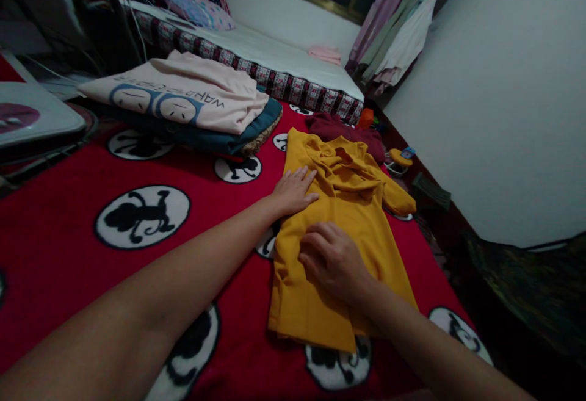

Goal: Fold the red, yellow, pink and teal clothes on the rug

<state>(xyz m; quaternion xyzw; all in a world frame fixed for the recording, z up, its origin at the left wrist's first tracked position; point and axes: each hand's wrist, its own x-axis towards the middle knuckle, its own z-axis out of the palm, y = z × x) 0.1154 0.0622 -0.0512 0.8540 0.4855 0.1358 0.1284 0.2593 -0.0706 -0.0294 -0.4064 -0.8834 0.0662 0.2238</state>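
The yellow garment (359, 212) lay between twelve and one o'clock on the red blanket (55, 236), seemingly part-folded, its top rumpled. My left hand (293, 193) pressed open; my right hand (336, 263) curled, grip unclear. A folded pile (192, 99) sat at eleven.

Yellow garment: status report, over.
Left hand spread on yellow garment. Right hand curled over it, grip unclear. Lies on red blanket, top rumpled. Maroon clothing beyond.
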